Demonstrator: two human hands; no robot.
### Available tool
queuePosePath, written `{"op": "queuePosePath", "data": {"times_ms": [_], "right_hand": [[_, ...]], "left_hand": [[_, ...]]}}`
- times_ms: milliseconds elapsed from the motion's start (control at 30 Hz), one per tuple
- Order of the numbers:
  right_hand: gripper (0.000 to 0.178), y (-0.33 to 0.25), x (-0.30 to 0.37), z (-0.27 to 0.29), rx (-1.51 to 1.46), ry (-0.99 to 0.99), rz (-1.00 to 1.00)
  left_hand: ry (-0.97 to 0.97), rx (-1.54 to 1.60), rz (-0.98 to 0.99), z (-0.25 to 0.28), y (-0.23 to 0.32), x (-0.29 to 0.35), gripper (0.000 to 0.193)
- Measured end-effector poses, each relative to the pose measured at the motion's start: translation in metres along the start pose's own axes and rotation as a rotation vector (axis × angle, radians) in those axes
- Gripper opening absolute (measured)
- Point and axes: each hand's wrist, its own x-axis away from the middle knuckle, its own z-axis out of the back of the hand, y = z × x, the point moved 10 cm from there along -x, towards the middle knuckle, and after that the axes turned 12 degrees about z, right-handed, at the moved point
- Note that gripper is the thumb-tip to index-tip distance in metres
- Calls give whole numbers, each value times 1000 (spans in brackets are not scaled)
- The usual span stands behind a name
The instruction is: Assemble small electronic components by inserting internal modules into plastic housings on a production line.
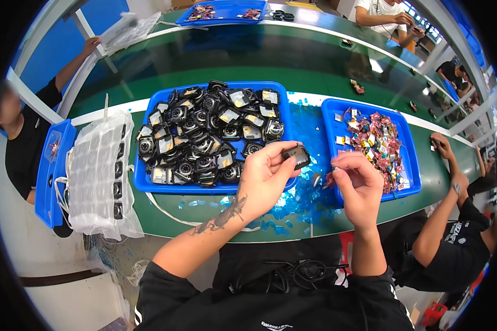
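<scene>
My left hand (264, 175) pinches a black smartwatch case (298, 156) between thumb and fingers, above the right edge of a large blue tray (204, 190). That tray is heaped with similar black watch cases (203, 118), some showing round sensor backs, others pale open insides. My right hand (361, 185) is closed in a pinch beside the front left corner of a second blue tray (416, 160). Something small and reddish shows at its fingertips, too little to name. Small red, white and yellow electronic parts (378, 140) are piled in this second tray.
Blue film scraps (301, 201) litter the green bench between the trays. At left stands a clear plastic tray stack (96, 176) holding several watch cases, beside another blue tray (54, 182). Beyond runs a green conveyor (248, 58). Co-workers sit left, right and across.
</scene>
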Motion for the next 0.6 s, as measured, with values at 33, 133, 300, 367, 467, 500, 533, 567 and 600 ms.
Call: {"op": "queuePosePath", "data": {"times_ms": [33, 133, 300, 367, 467, 500, 533, 567, 600], "right_hand": [[11, 6, 4, 1, -6, 17, -52], [15, -4, -2, -16, 97, -78, -72], [14, -18, -11, -19, 322, -74, 49], [12, -20, -11, -21, 315, -71, 8], [8, -19, -11, -23, 315, -74, -11], [7, -20, -12, -25, 321, -82, 12], [7, -19, -12, -24, 323, -79, 10], [8, -18, -12, -23, 304, -72, -6], [8, -16, -11, -22, 285, -65, -22]], "left_hand": [[-53, 30, 43, -3, -5, -1, 33], [-184, 114, 89, -17, -7, 2, 38], [-263, 9, 67, -26, -6, 7, 43], [-273, 11, 47, -31, -2, 9, 43], [-285, -17, 18, -33, -1, 10, 43], [-283, -47, 6, -32, -1, 11, 43], [-286, -47, 8, -32, -1, 11, 43], [-286, -69, 3, -32, -1, 11, 44], [-285, -91, -2, -32, -1, 10, 44]]}}
